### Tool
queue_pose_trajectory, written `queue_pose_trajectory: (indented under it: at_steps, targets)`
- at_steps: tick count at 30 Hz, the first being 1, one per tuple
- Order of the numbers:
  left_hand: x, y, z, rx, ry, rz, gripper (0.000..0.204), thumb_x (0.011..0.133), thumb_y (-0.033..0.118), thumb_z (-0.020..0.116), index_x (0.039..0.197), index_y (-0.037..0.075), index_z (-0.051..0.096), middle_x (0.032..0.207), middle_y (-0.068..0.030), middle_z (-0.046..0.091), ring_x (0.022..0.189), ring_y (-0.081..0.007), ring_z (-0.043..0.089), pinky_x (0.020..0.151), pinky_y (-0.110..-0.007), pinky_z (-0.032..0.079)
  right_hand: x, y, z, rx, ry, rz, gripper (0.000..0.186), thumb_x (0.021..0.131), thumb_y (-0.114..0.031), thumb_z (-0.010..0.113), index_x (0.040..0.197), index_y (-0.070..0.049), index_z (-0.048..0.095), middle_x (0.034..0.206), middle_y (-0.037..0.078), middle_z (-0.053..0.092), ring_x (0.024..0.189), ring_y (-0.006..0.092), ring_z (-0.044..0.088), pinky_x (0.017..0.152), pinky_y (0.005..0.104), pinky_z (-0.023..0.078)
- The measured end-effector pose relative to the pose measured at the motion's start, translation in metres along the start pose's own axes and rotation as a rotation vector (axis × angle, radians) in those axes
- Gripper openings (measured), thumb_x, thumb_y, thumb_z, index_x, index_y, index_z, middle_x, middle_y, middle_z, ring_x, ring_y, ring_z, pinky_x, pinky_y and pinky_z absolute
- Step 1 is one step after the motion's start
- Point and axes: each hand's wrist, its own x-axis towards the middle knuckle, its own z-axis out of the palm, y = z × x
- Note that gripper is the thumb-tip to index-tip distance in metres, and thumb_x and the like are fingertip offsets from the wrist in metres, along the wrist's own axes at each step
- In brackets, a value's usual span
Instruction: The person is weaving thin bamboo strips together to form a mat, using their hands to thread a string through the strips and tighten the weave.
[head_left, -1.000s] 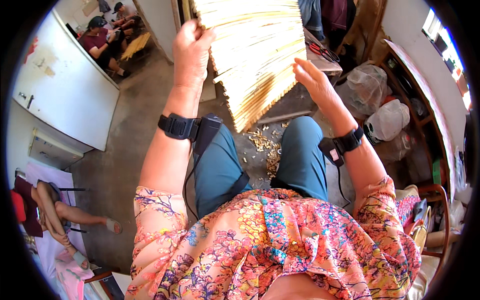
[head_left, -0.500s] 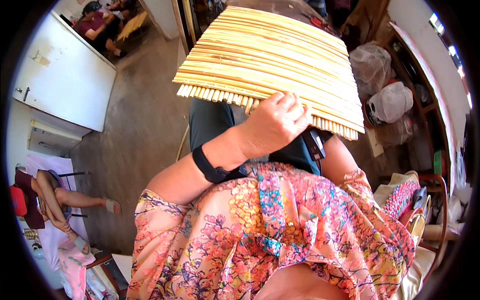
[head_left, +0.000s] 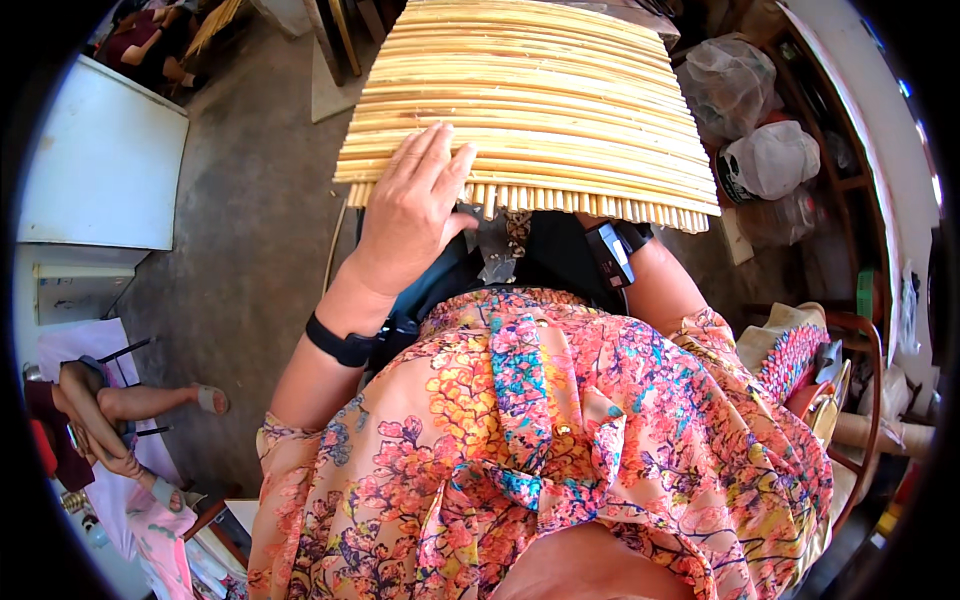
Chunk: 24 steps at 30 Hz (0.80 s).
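A mat of straw-coloured stalks (head_left: 540, 100), laid side by side in rows, spans the upper middle of the view. Cut stalk ends make a fringe (head_left: 590, 203) along its near side. My left hand (head_left: 405, 215) rests on the mat's near left part, fingers stretched out over the stalks and thumb apart, just off the edge. My right forearm (head_left: 665, 285), with a black device strapped at the wrist, runs up beneath the near right side. The mat hides my right hand, so its fingers cannot be seen.
Bagged items (head_left: 770, 160) sit beside wooden shelving at the right. A wooden chair (head_left: 875, 400) holding cloth and other things stands lower right. Another person sits at the left, legs (head_left: 150, 400) stretched out; a second is at the far upper left. A white cabinet (head_left: 105, 160) stands left.
My left hand has moved left along the near edge, from bent fingers near the middle to flat on the left part. The mat sits slightly higher and further left in view.
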Motion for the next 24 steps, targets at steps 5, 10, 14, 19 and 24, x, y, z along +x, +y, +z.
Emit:
queue_pose_trajectory:
  at_steps: [5,10,14,19,24]
  targets:
    - [0.006,-0.005,0.026,0.114,0.166,0.032,0.056,0.061,-0.006,0.06,0.116,0.006,0.058,0.118,-0.016,0.056,0.112,-0.03,0.052,0.098,-0.039,0.04,-0.012,0.0,0.002,-0.064,0.069,0.056,0.037,0.09,-0.026,0.05,0.117,-0.001,0.052,0.113,0.014,0.058,0.1,0.021,0.057,0.091,0.033,0.044]
    - [0.005,-0.009,0.035,0.123,0.199,0.054,0.053,0.063,-0.003,0.06,0.115,0.007,0.059,0.118,-0.0144,0.057,0.111,-0.0281,0.053,0.098,-0.039,0.04,-0.039,0.0,0.004,-0.392,0.222,0.259,0.03,0.09,-0.019,0.052,0.115,-0.003,0.055,0.111,0.011,0.06,0.096,0.0181,0.059,0.089,0.0308,0.045]
    - [-0.001,-0.014,0.046,0.116,0.199,0.038,0.055,0.061,-0.003,0.059,0.116,0.007,0.059,0.118,-0.0145,0.057,0.112,-0.0281,0.053,0.098,-0.039,0.039,-0.066,-0.039,0.051,-1.725,-0.322,0.475,0.01,0.083,-0.009,0.062,0.082,0.001,0.064,0.082,0.007,0.064,0.08,0.0157,0.061,0.07,0.0273,0.048]
    - [-0.003,-0.02,0.053,0.157,0.204,0.065,0.039,0.073,0.006,0.059,0.112,0.008,0.061,0.113,-0.0145,0.059,0.109,-0.0275,0.055,0.097,-0.039,0.04,-0.041,-0.049,0.086,-1.72,-0.064,-0.238,0.009,0.076,-0.007,0.066,0.082,-0.001,0.06,0.073,0.004,0.06,0.069,0.014,0.058,0.063,0.0271,0.047]
    - [0.008,-0.018,0.052,0.058,0.264,0.036,0.054,0.06,-0.003,0.062,0.113,0.007,0.059,0.114,-0.0136,0.059,0.109,-0.0282,0.054,0.097,-0.039,0.041,-0.022,-0.029,0.084,-1.777,-0.103,-0.224,0.012,0.076,-0.009,0.068,0.083,-0.001,0.062,0.073,0.008,0.061,0.065,0.0179,0.06,0.061,0.0274,0.048]
